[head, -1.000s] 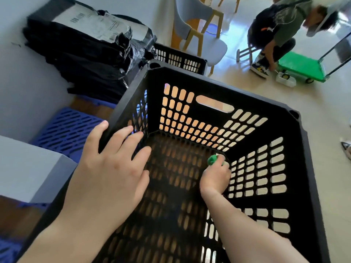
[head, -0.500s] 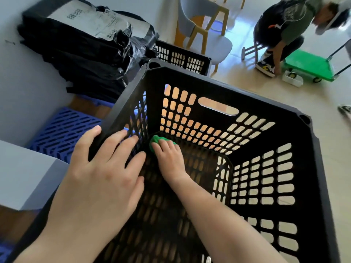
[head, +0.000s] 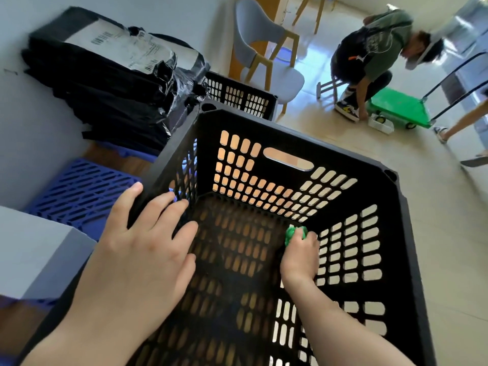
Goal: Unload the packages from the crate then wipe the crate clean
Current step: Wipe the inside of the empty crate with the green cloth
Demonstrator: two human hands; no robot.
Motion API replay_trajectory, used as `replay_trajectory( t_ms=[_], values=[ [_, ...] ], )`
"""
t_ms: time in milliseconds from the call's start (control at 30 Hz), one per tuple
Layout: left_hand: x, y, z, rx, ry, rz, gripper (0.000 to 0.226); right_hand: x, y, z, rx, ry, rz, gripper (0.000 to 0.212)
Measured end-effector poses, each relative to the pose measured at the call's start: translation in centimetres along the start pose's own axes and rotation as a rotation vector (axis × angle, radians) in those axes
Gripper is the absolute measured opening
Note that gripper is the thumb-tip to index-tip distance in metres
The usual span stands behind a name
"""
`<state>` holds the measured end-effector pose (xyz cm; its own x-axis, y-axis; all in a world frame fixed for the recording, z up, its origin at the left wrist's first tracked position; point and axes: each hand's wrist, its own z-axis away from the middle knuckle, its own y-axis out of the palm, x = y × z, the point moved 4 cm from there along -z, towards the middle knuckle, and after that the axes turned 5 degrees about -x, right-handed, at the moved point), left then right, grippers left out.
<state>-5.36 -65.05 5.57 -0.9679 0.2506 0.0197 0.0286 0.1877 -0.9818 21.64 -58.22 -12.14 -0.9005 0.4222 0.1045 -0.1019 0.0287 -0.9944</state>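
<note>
A large black slotted crate fills the middle of the view, seen from above, its inside holding nothing but the person's right arm. The left hand lies spread and flat over the crate's left rim, fingers draped onto the inner wall, holding nothing. The right hand is deep inside, closed around a bunched green cloth pressed into the far right bottom corner, where the floor of the crate meets the right and far walls. The rest of the crate's slotted bottom is open and bare.

Tight against the crate's left side sits a blue slotted crate, and a grey box corner crowds in just beside the left wrist. Behind that, a stack of black plastic packages with white shipping labels is piled against the wall, touching the crate's far left corner. A second black crate stands just behind the far rim, with a pale grey chair on wooden legs beyond it.

To the right the tiled floor is open. Well apart, another person crouches by a green platform trolley, and someone's leg shows at the right edge.
</note>
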Motion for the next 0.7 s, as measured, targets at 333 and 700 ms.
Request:
replay_trajectory(
  t_ms=[333,700],
  values=[
    [0.1,-0.3,-0.4,0.025,-0.029,0.006,0.037,8.6,1.3,-1.0,-0.105,0.186,-0.399,0.039],
    [-0.2,-0.4,-0.3,-0.002,-0.024,-0.005,0.039,14.3,2.0,0.2,-0.061,-0.252,-0.483,0.034]
  ],
)
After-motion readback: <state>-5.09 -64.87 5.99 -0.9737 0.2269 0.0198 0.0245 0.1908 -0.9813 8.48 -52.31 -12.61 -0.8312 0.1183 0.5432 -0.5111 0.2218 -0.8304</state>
